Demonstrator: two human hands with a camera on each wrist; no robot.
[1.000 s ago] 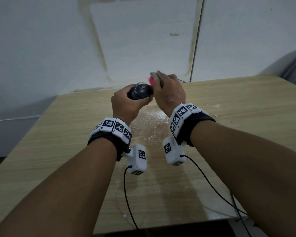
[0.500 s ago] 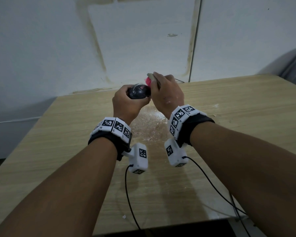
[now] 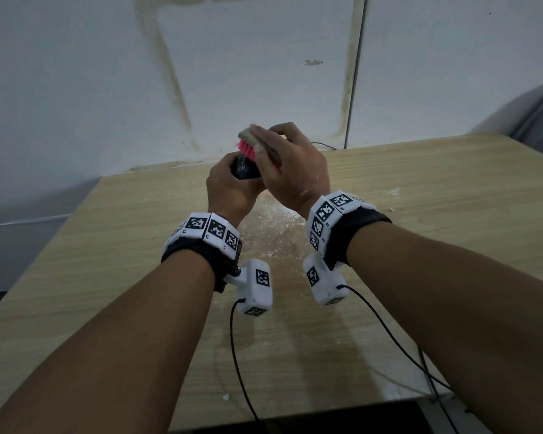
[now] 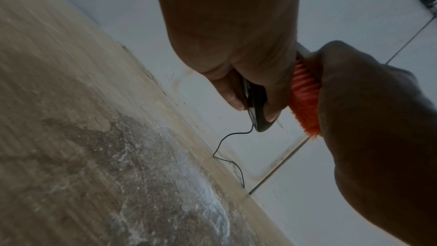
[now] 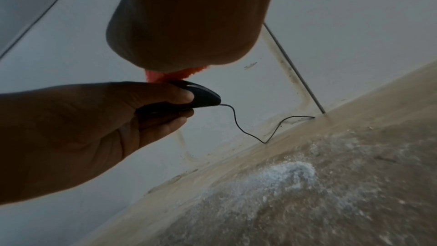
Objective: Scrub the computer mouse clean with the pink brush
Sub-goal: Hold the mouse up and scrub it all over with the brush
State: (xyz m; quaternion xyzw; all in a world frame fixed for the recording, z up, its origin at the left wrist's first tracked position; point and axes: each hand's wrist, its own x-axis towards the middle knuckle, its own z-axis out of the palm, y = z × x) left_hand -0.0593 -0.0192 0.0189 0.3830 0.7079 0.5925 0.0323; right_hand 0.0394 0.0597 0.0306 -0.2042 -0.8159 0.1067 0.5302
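A black wired computer mouse [image 3: 244,170] is held up above the wooden table [image 3: 420,214], gripped between thumb and fingers of my left hand [image 3: 229,189]. My right hand [image 3: 292,170] grips the pink brush [image 3: 248,147] and lays its bristles against the top of the mouse. In the left wrist view the mouse [image 4: 258,111] shows edge-on beside the pink bristles [image 4: 305,100]. In the right wrist view the bristles [image 5: 175,75] touch the mouse [image 5: 201,98], whose thin black cable [image 5: 248,130] runs down to the table's far edge.
A wet, foamy white patch [image 3: 273,233] covers the table under my hands. A stained white wall [image 3: 264,73] stands just behind the table. Camera cables [image 3: 242,371] trail from both wrists over the near edge. Something grey [image 3: 539,114] sits at far right.
The brush has moved up and to the left across the mouse, now covering more of its top. Both hands stay close together above the wet patch.
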